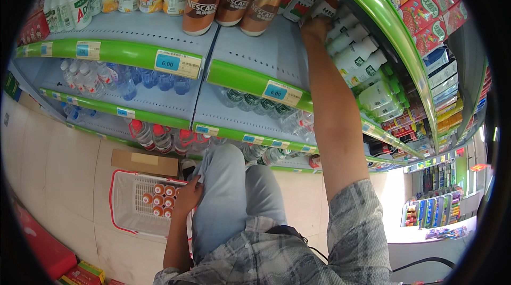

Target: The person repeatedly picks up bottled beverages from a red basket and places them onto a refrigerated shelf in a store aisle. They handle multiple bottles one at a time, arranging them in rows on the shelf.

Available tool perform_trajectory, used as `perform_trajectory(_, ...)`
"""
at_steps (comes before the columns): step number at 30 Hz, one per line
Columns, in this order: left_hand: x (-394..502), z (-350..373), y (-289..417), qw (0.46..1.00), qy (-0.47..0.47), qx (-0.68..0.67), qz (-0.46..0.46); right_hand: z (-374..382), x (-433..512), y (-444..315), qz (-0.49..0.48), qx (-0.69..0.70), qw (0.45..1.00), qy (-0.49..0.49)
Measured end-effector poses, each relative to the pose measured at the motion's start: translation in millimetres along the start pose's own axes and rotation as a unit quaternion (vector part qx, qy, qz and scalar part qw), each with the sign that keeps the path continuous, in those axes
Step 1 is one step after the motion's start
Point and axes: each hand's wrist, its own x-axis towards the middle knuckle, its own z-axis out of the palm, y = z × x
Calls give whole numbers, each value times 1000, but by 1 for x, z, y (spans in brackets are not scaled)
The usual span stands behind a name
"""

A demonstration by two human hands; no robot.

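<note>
My right hand (316, 28) reaches into the upper shelf and wraps around the lower part of a drink bottle (326, 5) with a white printed label. Matching labelled bottles (302, 2) stand just left of it, and white bottles with green labels (355, 57) line up to its right. My left hand (189, 196) holds nothing and rests against my jeans-clad leg, beside a white plastic shopping basket (123, 213) with a red rim. Inside the basket, several bottles with orange caps (158, 200) stand grouped, partly hidden by that hand.
Nescafé bottles (201, 3) stand at the shelf front, left of my right arm. Green price rails (239, 77) edge the shelves. Water bottles (151, 135) fill lower levels. A cardboard box (143, 163) lies on the floor behind the basket. Drink cartons (423, 13) sit at the right.
</note>
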Motion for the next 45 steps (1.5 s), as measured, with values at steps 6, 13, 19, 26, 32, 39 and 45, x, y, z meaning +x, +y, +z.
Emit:
perform_trajectory(6,13,10,-24,999,-12,19,-25,30,29,37,-161,-159,974,-1)
perform_trajectory(13,9,1,-23,999,-14,31,-42,44,5,10,-74,44,996,20)
perform_trajectory(19,7,10,-38,996,-6,70,-50,9,-6,-7,-23,76,997,-11)
perform_trajectory(26,-33,-1,-62,988,23,96,-122,-145,-98,-78,-192,264,931,-164)
perform_trajectory(32,-100,4,-163,969,111,112,-191,-191,-242,-66,-429,185,878,-103)
perform_trajectory(39,-136,2,-223,931,273,35,-240,-181,-251,-44,-489,38,871,-4)
perform_trajectory(45,-122,17,-253,910,270,86,-302,-161,-220,-22,-515,-60,854,49)
